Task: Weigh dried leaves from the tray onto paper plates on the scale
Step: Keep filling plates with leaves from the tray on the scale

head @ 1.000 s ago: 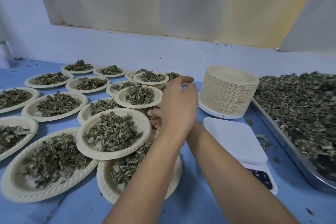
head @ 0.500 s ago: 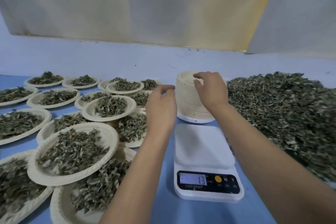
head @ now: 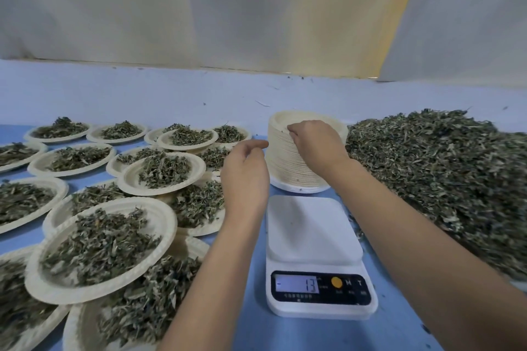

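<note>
Many filled plates (head: 99, 248) cover the blue desk (head: 253, 333) at left. The left grip (head: 245, 177) hangs loosely curled, holding nothing, just beside the plate stack (head: 285, 168); the right grip (head: 313, 142) pinches its top plate's rim. The scale (head: 313, 236) in front reads 13; dried leaves (head: 442, 174) lie heaped at right.

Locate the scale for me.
Head view, lower centre: the scale sits just in front of the paper plate stack, leaf pile on its right.

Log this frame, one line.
right hand: fingers pinch top of round beige paper-plate stack | left hand: open beside it | white digital scale: bare
</note>
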A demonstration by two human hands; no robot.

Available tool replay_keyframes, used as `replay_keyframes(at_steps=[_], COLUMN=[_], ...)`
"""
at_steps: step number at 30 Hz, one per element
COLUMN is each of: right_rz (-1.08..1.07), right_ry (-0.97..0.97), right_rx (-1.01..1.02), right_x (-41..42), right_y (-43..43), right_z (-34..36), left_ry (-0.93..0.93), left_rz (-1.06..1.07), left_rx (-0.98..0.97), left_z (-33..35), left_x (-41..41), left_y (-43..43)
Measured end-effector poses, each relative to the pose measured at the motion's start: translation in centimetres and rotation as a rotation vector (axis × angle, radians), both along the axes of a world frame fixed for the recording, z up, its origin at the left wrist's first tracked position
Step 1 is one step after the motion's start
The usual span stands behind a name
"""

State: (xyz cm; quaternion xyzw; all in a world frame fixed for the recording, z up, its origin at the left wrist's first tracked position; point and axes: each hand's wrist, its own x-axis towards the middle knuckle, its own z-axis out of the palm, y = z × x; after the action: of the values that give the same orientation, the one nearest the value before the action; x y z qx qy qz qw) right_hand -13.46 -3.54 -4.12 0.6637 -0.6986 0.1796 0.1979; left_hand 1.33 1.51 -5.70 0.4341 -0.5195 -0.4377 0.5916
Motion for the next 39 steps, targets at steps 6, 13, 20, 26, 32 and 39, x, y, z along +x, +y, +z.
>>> replay_keyframes(at_steps=[6, 13, 20, 26, 32, 39], right_rz=[0.011, 0.13, 0.515, 0.617, 0.502, 0.182], right_ry=[-0.055, -0.077, -0.035, -0.052, -0.783, -1.402], right_rx=[-0.075, -0.284, -0.526, -0.271, -0.114, -0.211], right_x=[0.0, -0.4, 2.9, 3.8, 2.6, 0.3], right_y=[-0.5, 0.7, 6.0, 8.9, 10.7, 11.0], right_z=[-0.7, -0.4, -1.8, -3.2, -1.9, -3.2], left_ry=[-0.035, -0.028, 0.259, 0.21, 0.138, 0.032], left_rz=[-0.019, -0.027, -0.079, -0.039, -0.128, -0.305], left_rx=[-0.017, -0.009, 0.088, 0.19, 0.268, 0.34], left_z=[-0.2, -0.3, 0.6, -0.1, -0.7, -0.8], left_x=[-0.3, -0.4, 0.8, 3.3, 3.8, 3.5], left_y=[0.4, 0.5, 0.1, -0.3, 0.8, 2.0])
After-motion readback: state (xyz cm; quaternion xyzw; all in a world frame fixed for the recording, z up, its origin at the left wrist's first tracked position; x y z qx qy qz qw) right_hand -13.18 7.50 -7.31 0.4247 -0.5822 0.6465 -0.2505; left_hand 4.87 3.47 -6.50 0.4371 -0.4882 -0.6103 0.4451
